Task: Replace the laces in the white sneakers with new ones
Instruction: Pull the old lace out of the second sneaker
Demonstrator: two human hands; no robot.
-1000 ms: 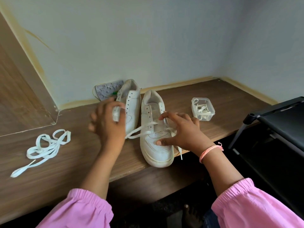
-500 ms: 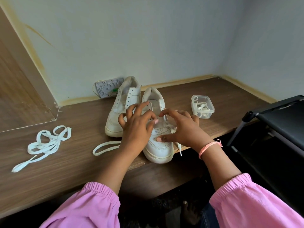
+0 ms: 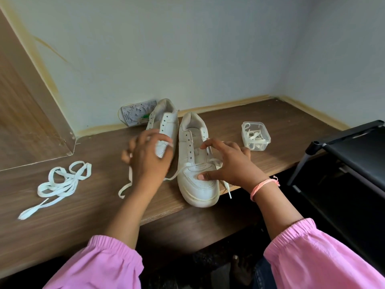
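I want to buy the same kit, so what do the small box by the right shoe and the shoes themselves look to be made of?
The small box looks like clear, glossy plastic: the laces coiled inside show through its walls. The right shoe and left shoe look like smooth white leather or a synthetic imitation, with stitched panels, a faint sheen, and what seem to be rubber soles; which of the two cannot be told.

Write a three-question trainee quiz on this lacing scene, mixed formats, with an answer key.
1. True or false: the clear box is empty.
2. Which sneaker does the right hand steady? A) right sneaker B) left sneaker
3. Fill in: the loose lace pile lies to the ___ of both sneakers.

Key: 1 false, it holds laces. 2 A. 3 left.
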